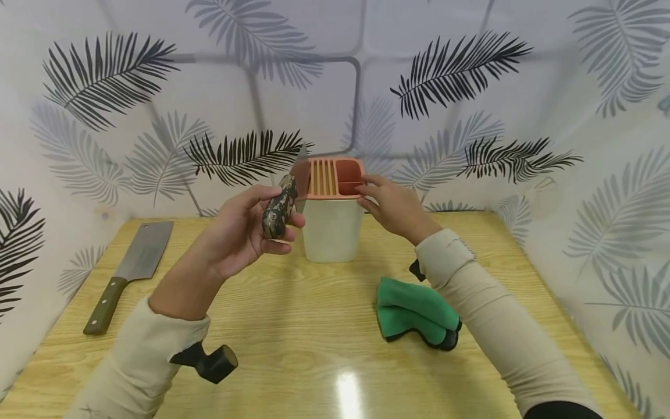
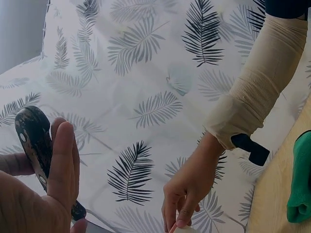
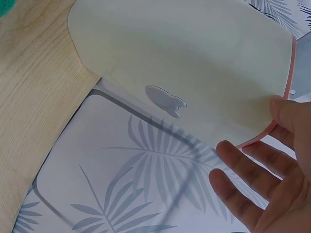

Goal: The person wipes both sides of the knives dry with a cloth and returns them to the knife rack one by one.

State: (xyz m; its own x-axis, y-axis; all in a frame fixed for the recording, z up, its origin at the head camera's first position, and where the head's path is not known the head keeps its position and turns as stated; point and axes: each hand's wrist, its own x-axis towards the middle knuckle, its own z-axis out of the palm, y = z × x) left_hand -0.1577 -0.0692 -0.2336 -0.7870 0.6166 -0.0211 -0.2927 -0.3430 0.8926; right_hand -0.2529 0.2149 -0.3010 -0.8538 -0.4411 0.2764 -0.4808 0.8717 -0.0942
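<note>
My left hand [image 1: 238, 233] holds a kitchen knife by its dark, mottled handle [image 1: 279, 209], which lies between the thumb and the fingers. The grey blade [image 1: 300, 174] is upright at the left side of the knife holder, over the edge of its slotted part; whether its tip is inside a slot I cannot tell. That holder has a cream body [image 1: 332, 233] and an orange top [image 1: 349, 170] with slots and two compartments. My right hand [image 1: 395, 206] grips the holder's right rim, and the right wrist view shows its thumb [image 3: 284, 111] against the orange edge.
A cleaver [image 1: 143, 250] with a green riveted handle lies at the table's left. A folded green cloth item with black trim [image 1: 416, 311] lies below my right forearm. Leaf-patterned fabric [image 1: 293, 99] hangs behind and beside the wooden table [image 1: 293, 349].
</note>
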